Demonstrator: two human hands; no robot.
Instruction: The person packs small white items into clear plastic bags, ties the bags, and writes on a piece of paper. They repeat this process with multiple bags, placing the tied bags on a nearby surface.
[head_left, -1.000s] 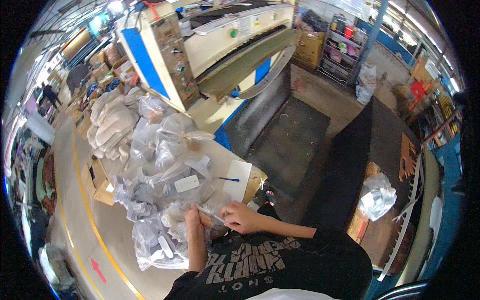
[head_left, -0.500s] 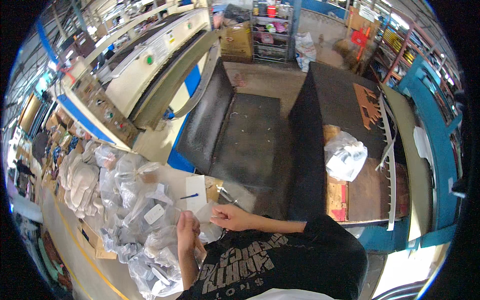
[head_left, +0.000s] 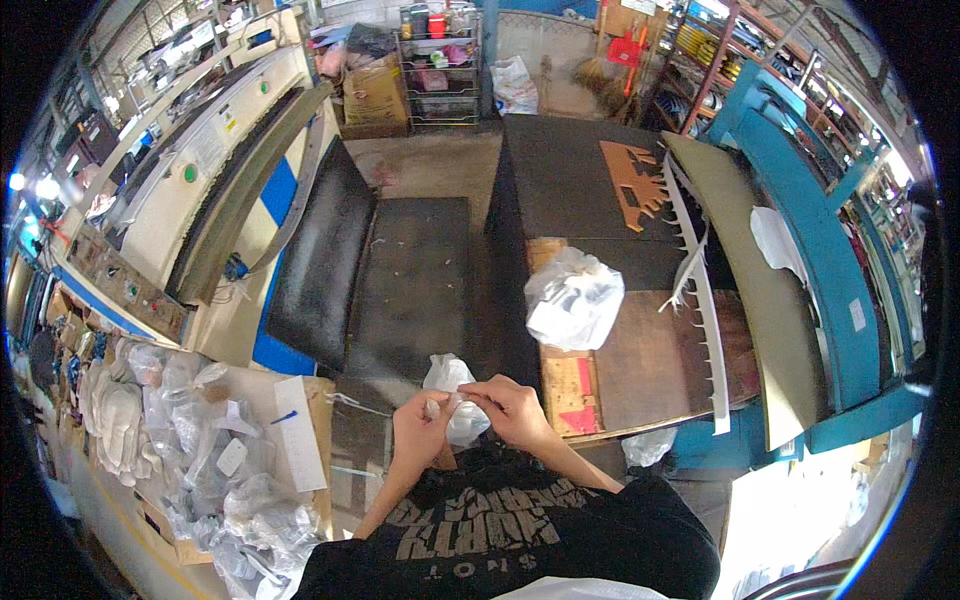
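Both my hands meet in front of my chest on a small clear plastic bag (head_left: 449, 382) with something white inside. My left hand (head_left: 420, 432) grips its lower left side. My right hand (head_left: 512, 407) pinches its top right edge. The bag hangs in the air above the edge of a dark metal machine bed (head_left: 410, 280). A bigger tied white plastic bag (head_left: 574, 306) lies to the right on a brown wooden bench (head_left: 650, 350), about a hand's width from my right hand.
A table at my left holds a pile of clear packed bags (head_left: 190, 440), white gloves (head_left: 110, 420) and a white paper sheet (head_left: 298, 432). A long cream press machine (head_left: 190, 190) stands at the left. Blue shelving (head_left: 820, 230) and a white toothed strip (head_left: 700, 300) are on the right.
My view has swung right, away from the table of bags toward the dark machine and bench. My hands have come together and lifted the small bag in front of me.
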